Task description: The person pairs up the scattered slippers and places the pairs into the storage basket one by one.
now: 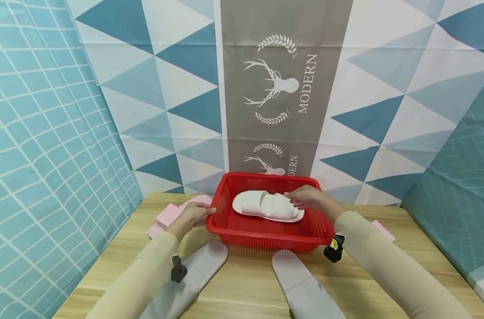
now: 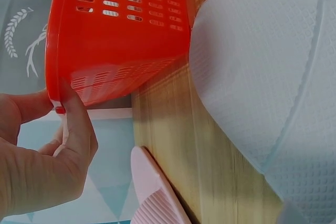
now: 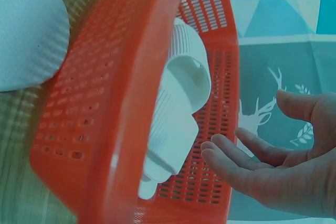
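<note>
A red plastic basket with slotted walls stands on the wooden surface. Inside it lies a pair of white slippers, one overlapping the other. My left hand pinches the basket's left rim; in the left wrist view the thumb and fingers of that hand hold the rim's edge. Above the right part of the basket is my right hand, close to the white slippers. The right wrist view shows this hand with fingers loosely spread and nothing between them.
A pink slipper lies left of the basket, and another pink piece shows beyond the right forearm. Two grey-white slippers lie in front. A patterned sheet rises behind the basket.
</note>
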`<state>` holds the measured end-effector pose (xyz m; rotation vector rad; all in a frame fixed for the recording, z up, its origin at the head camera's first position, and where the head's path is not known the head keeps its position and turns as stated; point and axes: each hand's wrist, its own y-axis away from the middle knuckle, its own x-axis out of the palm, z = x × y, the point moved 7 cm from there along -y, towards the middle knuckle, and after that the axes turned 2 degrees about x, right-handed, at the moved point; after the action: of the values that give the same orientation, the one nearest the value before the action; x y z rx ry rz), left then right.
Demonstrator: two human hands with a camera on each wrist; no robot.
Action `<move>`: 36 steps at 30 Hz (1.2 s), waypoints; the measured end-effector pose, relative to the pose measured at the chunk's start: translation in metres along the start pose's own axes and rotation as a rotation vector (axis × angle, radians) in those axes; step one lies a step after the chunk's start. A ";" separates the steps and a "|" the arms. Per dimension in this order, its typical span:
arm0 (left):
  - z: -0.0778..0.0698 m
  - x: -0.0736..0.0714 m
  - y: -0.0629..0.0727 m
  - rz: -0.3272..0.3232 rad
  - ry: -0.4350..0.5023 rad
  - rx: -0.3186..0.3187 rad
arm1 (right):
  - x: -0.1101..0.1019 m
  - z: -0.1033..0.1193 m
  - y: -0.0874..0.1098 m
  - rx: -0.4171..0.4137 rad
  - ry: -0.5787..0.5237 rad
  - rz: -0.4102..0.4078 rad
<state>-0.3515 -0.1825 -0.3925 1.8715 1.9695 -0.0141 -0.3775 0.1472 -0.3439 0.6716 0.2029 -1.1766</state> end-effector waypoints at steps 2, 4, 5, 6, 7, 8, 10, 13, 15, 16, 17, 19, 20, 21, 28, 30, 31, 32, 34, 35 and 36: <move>0.001 0.000 0.000 -0.004 -0.007 -0.002 | 0.003 -0.001 0.004 -0.021 0.021 0.012; 0.001 -0.001 -0.001 -0.010 -0.012 -0.003 | 0.006 -0.002 0.007 -0.038 0.040 0.022; 0.001 -0.001 -0.001 -0.013 -0.013 -0.002 | 0.007 -0.002 0.008 -0.048 0.053 0.026; 0.001 0.000 -0.001 -0.017 -0.012 0.000 | 0.008 -0.003 0.010 -0.056 0.061 0.029; 0.001 0.000 -0.001 -0.020 -0.012 0.003 | 0.008 -0.005 0.011 -0.059 0.063 0.029; 0.001 0.000 0.000 -0.024 -0.012 0.006 | 0.009 -0.006 0.013 -0.064 0.068 0.028; 0.000 0.001 0.000 -0.030 -0.008 0.014 | 0.010 -0.008 0.017 -0.076 0.078 0.032; -0.001 0.001 0.001 -0.037 -0.003 0.021 | 0.013 -0.012 0.023 -0.089 0.078 0.030; 0.000 0.002 0.003 -0.039 0.000 0.022 | 0.015 -0.015 0.027 -0.097 0.081 0.021; 0.000 0.002 0.003 -0.040 0.001 0.022 | 0.016 -0.017 0.029 -0.094 0.077 0.005; 0.000 0.002 0.003 -0.036 0.002 0.025 | 0.016 -0.019 0.031 -0.094 0.084 -0.015; 0.002 0.002 0.003 -0.031 0.006 0.028 | 0.017 -0.023 0.035 -0.084 0.092 -0.062; 0.003 0.002 0.003 -0.025 0.007 0.031 | 0.017 -0.026 0.036 -0.076 0.088 -0.087; 0.004 0.002 0.002 -0.019 0.009 0.035 | 0.017 -0.028 0.038 -0.074 0.084 -0.105; 0.008 0.001 0.003 0.050 0.033 0.061 | 0.014 -0.037 0.053 -0.101 0.010 -0.152; 0.009 0.000 0.005 0.067 0.046 0.074 | 0.012 -0.041 0.060 -0.095 0.006 -0.173; 0.010 0.000 0.006 0.075 0.048 0.081 | 0.011 -0.042 0.063 -0.094 0.002 -0.180; 0.010 -0.001 0.007 0.077 0.046 0.086 | 0.010 -0.044 0.066 -0.090 0.003 -0.189; 0.011 -0.003 0.009 0.076 0.033 0.099 | 0.008 -0.048 0.073 -0.084 -0.005 -0.207; 0.011 -0.004 0.011 0.071 0.024 0.106 | 0.007 -0.049 0.076 -0.085 -0.015 -0.212; 0.011 -0.005 0.013 0.069 0.013 0.112 | 0.006 -0.050 0.078 -0.092 -0.023 -0.218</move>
<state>-0.3359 -0.1894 -0.3979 2.0136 1.9482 -0.0938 -0.2954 0.1887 -0.3572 0.5644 0.3147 -1.3744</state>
